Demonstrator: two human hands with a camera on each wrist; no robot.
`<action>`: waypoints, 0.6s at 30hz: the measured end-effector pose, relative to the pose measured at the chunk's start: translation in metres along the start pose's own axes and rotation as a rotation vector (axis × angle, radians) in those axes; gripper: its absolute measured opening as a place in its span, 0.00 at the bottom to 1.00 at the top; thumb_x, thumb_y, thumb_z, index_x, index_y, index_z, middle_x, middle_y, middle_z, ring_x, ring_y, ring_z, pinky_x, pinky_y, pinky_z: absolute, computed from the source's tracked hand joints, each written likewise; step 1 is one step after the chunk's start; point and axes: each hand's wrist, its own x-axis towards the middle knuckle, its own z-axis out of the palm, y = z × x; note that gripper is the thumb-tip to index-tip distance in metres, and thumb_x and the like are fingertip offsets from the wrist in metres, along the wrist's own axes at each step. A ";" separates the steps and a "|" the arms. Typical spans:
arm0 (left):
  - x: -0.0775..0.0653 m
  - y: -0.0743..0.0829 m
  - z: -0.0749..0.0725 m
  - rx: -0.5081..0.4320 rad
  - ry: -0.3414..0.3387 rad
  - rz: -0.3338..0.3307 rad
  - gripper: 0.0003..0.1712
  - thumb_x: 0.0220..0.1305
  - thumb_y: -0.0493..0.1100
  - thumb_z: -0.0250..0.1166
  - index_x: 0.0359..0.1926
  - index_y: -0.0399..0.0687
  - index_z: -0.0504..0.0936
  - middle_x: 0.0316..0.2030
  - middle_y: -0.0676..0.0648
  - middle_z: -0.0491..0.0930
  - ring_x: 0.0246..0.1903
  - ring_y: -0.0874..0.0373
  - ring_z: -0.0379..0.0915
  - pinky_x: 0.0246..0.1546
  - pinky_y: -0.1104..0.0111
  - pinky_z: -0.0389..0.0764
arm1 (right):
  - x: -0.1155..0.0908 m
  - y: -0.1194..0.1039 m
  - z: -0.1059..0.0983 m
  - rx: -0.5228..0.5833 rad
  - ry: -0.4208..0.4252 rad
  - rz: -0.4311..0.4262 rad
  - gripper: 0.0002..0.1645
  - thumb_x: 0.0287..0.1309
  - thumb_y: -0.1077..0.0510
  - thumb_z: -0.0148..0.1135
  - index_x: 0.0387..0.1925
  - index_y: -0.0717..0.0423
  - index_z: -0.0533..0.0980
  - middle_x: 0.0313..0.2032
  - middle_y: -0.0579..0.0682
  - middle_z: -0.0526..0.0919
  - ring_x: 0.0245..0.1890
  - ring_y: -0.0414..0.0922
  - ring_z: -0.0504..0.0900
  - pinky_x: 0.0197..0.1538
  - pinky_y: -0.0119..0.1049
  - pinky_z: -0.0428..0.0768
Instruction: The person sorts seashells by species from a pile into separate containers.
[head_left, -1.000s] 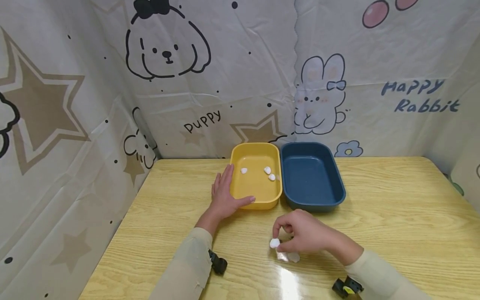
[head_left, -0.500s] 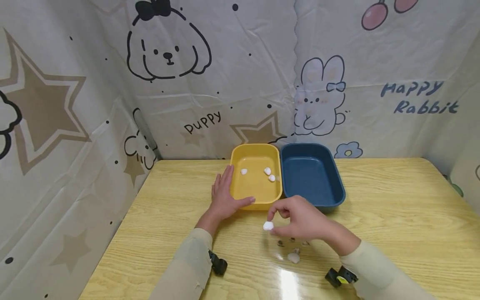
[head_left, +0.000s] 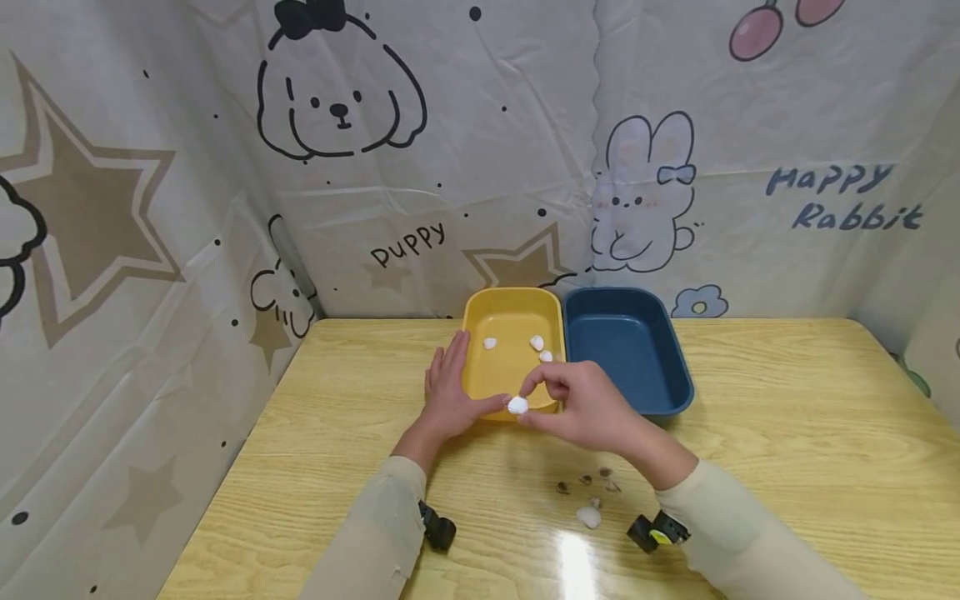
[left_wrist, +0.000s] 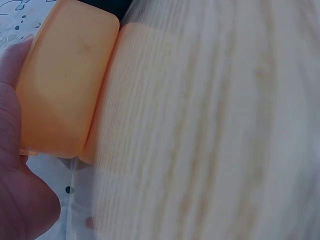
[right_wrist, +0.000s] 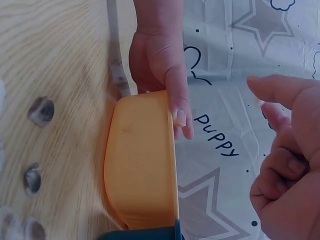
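Note:
My right hand [head_left: 588, 408] pinches a small white seashell [head_left: 517, 406] between thumb and index finger, over the front edge of the yellow bin [head_left: 498, 371]. In the right wrist view this shell is mostly hidden by the fingertips, with the other fingers curled below. My left hand [head_left: 448, 404] rests against the near left corner of the yellow bin, its fingers along the left side and the thumb at the front rim. Inside the bin lie three white shells [head_left: 490, 342], spread apart.
A dark blue bin [head_left: 626, 358] stands right beside the yellow one. On the table [head_left: 322, 475], in front of the bins, lie a larger white shell [head_left: 588, 517] and several small dark shells [right_wrist: 41, 111]. A printed cloth [head_left: 480, 167] hangs behind the table.
My right hand has lifted the white shell from the table and carried it forward and left to the yellow bin, uncovering the small dark shells. The left hand has stayed put.

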 end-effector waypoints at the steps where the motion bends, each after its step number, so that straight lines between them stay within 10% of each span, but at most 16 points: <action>1: 0.000 0.000 0.000 0.000 0.001 0.003 0.71 0.47 0.68 0.75 0.81 0.57 0.40 0.79 0.54 0.38 0.75 0.39 0.27 0.68 0.40 0.32 | 0.002 0.000 0.001 0.003 0.021 0.001 0.14 0.47 0.58 0.81 0.34 0.46 0.82 0.16 0.36 0.54 0.17 0.36 0.56 0.23 0.33 0.59; 18: -0.001 0.002 0.000 -0.015 -0.005 -0.022 0.71 0.48 0.68 0.75 0.81 0.60 0.39 0.79 0.58 0.37 0.75 0.41 0.26 0.69 0.42 0.31 | 0.033 0.016 0.014 -0.011 0.271 0.083 0.12 0.51 0.56 0.78 0.35 0.51 0.82 0.16 0.42 0.58 0.17 0.42 0.58 0.22 0.36 0.56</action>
